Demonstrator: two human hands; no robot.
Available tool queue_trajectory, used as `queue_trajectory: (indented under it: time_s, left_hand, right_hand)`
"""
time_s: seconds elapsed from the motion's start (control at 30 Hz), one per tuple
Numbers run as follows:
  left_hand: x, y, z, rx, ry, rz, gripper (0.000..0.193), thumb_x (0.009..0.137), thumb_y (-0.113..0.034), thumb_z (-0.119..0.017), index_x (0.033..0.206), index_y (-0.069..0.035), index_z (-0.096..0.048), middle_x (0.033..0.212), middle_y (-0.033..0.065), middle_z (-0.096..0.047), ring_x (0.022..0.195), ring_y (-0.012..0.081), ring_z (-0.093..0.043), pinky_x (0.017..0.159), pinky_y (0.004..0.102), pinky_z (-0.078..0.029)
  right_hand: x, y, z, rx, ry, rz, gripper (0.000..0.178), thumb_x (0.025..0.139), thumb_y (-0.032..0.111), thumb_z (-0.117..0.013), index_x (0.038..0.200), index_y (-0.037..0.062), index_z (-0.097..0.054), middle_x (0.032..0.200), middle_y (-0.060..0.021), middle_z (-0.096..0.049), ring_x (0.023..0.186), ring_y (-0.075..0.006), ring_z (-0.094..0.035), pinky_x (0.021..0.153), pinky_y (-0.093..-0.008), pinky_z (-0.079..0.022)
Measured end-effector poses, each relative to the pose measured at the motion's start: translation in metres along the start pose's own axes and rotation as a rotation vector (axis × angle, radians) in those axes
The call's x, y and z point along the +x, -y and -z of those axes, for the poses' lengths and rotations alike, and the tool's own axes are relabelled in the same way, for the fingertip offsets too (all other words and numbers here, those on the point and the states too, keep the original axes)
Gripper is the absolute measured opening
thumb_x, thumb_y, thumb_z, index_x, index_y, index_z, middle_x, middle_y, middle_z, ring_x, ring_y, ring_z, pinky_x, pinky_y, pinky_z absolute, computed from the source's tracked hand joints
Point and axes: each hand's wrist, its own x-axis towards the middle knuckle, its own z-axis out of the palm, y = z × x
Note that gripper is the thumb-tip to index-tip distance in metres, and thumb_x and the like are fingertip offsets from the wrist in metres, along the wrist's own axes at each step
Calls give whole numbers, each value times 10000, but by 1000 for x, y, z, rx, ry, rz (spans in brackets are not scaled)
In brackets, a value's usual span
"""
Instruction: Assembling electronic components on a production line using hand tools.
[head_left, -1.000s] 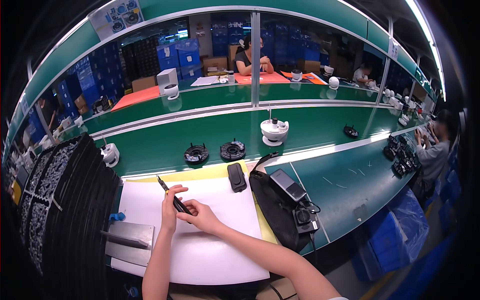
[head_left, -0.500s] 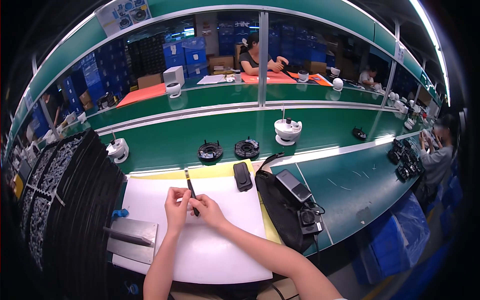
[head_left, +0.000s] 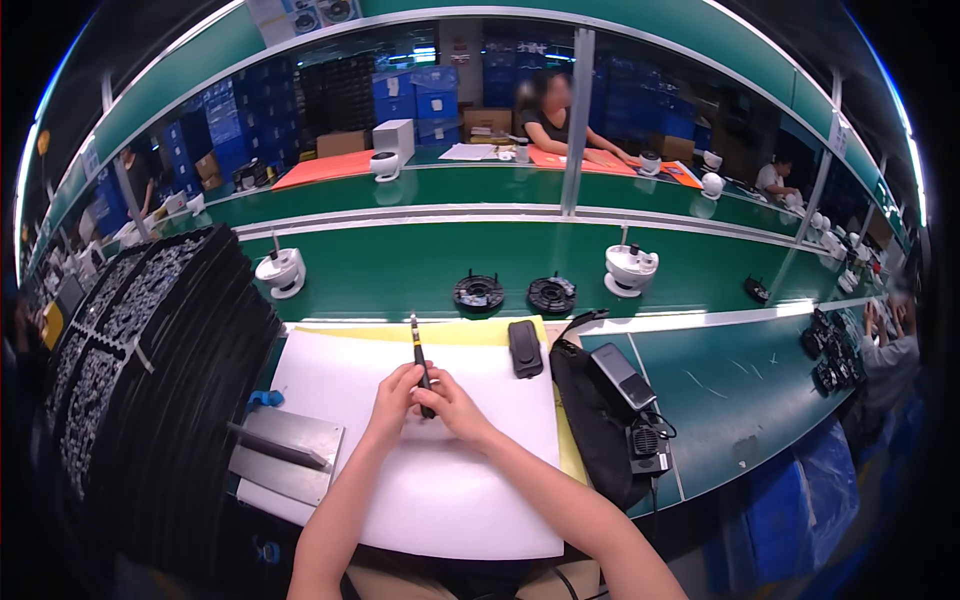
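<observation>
Both hands meet over the white sheet (head_left: 460, 510) in front of me. Between them, tilted with its tip pointing away, is a slim black tool (head_left: 419, 352) with a yellow band and a pale, thin tip; its exact kind is not clear. My right hand (head_left: 453, 408) has its fingers closed round the black handle. From the other side, the closed fingers of my left hand (head_left: 395, 398) press against the same handle. Beyond the sheet, two round black parts (head_left: 479, 291) lie on the green bench, closest to the tool's tip.
A tall stack of black trays (head_left: 190, 400) rises at the left. Beside it lies a metal plate with a handle (head_left: 290, 455). A black case (head_left: 525, 348), black bag (head_left: 600, 440) and grey-black device (head_left: 622, 377) sit right. White camera-like units (head_left: 630, 268) stand on the bench; people work beyond.
My view has swung left, so the scene sits further right. The tool has turned more upright between my fingers, and both hands still hold it.
</observation>
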Motion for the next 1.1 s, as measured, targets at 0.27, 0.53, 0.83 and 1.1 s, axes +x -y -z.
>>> queue_trajectory:
  time_s: [0.27,0.53,0.83,1.1]
  left_hand:
    - [10,2,2,49,75,-140,412,840,-181,-393,1138,77,-513,1017,136,-592,878,183,-606,822,292,-474]
    - [7,1,-4,44,53,-136,424,925,-272,-439,1262,-21,-385,1038,110,-602,970,182,-578,843,305,-454]
    - [36,38,53,379,-440,-279,325,895,-246,-548,1078,-14,-414,904,176,-628,781,226,-627,683,329,-486]
    - [92,-5,83,-216,-590,57,328,881,-308,-480,1068,-41,-449,899,145,-629,727,180,-615,577,267,-463]
  right_hand:
    - [-1,6,7,-162,19,25,487,833,224,-660,1211,5,-445,925,-44,-573,793,-93,-558,699,-224,-450]
    - [2,3,12,-346,-230,86,300,845,125,-602,1093,-38,-564,838,-37,-619,738,-99,-586,665,-219,-466]
    - [5,10,27,-1035,-489,203,575,591,335,-761,971,-55,-574,802,-106,-520,733,-236,-532,678,-325,-454]
    - [1,9,30,-1464,-511,353,604,586,316,-739,1027,-63,-574,917,-161,-523,924,-310,-494,812,-388,-423]
